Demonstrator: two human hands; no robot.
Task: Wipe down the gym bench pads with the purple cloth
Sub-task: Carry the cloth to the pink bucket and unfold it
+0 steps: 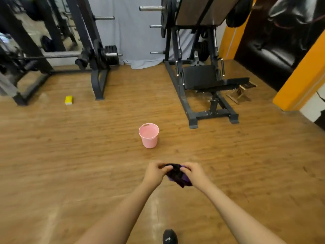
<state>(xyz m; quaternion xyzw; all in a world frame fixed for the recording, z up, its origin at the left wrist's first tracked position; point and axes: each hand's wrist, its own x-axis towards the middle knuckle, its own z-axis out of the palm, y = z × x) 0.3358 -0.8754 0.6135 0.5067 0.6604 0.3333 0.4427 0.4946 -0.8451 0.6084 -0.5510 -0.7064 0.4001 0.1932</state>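
The purple cloth is bunched up, dark and damp-looking, held in front of me above the wooden floor. My left hand grips its left side and my right hand grips its right side, fingers curled into the fabric. The black bench pads of a leg press machine stand at the back right, well away from both hands. A long black seat pad juts out to the right of the machine.
A pink bucket stands on the floor just ahead of my hands. A yellow sponge lies at the left near a black weight rack. An orange pillar stands at the right. My shoe shows at the bottom.
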